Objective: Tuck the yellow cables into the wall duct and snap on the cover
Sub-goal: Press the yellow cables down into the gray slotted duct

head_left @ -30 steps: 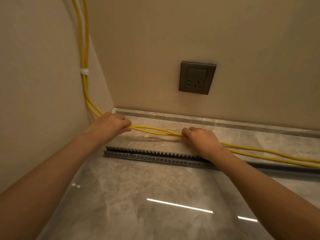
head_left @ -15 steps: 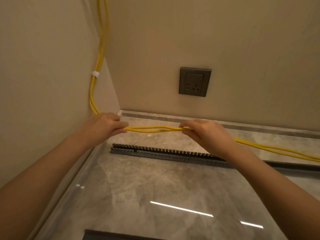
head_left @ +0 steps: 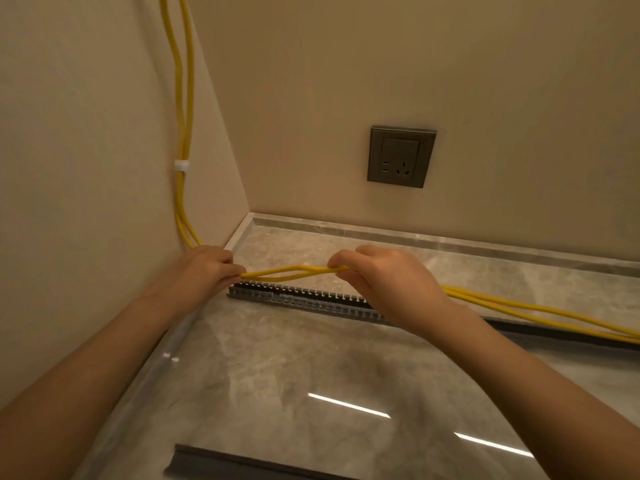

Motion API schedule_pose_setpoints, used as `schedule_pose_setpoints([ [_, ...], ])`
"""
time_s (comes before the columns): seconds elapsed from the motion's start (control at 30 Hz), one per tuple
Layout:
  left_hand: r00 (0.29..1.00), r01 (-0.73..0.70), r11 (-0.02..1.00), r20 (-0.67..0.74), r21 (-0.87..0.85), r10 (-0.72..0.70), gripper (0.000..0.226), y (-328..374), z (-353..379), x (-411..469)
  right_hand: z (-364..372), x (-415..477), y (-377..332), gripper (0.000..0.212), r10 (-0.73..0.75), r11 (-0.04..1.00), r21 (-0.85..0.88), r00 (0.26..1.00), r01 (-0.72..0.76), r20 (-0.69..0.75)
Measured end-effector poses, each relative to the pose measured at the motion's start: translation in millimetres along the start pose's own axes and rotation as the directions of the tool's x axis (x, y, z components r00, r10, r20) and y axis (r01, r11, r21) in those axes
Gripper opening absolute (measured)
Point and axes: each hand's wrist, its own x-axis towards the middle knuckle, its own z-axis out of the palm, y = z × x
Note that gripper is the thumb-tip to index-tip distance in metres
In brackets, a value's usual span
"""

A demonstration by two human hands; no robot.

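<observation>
A glossy grey marble floor (head_left: 311,368) meets two beige walls in a corner. The yellow cables (head_left: 291,271) run down the left wall, pass through both hands, and trail away to the right along the floor. Between the hands they hang in the air, slightly parted, just above the slotted grey duct (head_left: 304,301) that lies on the floor (its far right end is hidden behind the forearm). The left hand (head_left: 204,271) is clenched around the cables near the corner; the right hand (head_left: 388,282) pinches them between fingertips and thumb. A white clip (head_left: 181,165) binds the cables on the left wall. A dark grey socket (head_left: 401,156) sits on the back wall. A dark strip (head_left: 221,465), perhaps the cover, lies at the bottom edge.
</observation>
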Motion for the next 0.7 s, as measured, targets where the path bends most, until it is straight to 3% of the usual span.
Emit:
schedule_pose_setpoints([
  [0.2, 0.992, 0.092, 0.993, 0.082, 0.076, -0.098, 0.061, -2.1, 6.3, -10.6, 43.7, -10.5, 16.9, 0.026, 0.151, 0.988, -0.043, 0.965, -0.146, 0.213],
  [0.37, 0.964, 0.198, 0.968, 0.146, 0.152, -0.220, 0.014, 10.5, 4.5, -4.3, 54.0, -10.3, 25.2, 0.025, 0.171, 0.984, -0.073, 0.969, -0.161, 0.179],
  [0.6, 0.963, 0.117, 0.969, 0.213, 0.218, -0.164, 0.022, 7.7, 6.1, 0.1, 63.1, -13.4, 29.3, 0.025, 0.168, 0.985, -0.087, 0.958, -0.152, 0.233],
  [0.7, 0.955, 0.110, 0.962, 0.242, 0.249, -0.172, 0.020, 7.3, 7.5, -4.8, 65.2, -20.7, 25.4, 0.029, 0.164, 0.978, -0.171, 0.952, -0.123, 0.258],
])
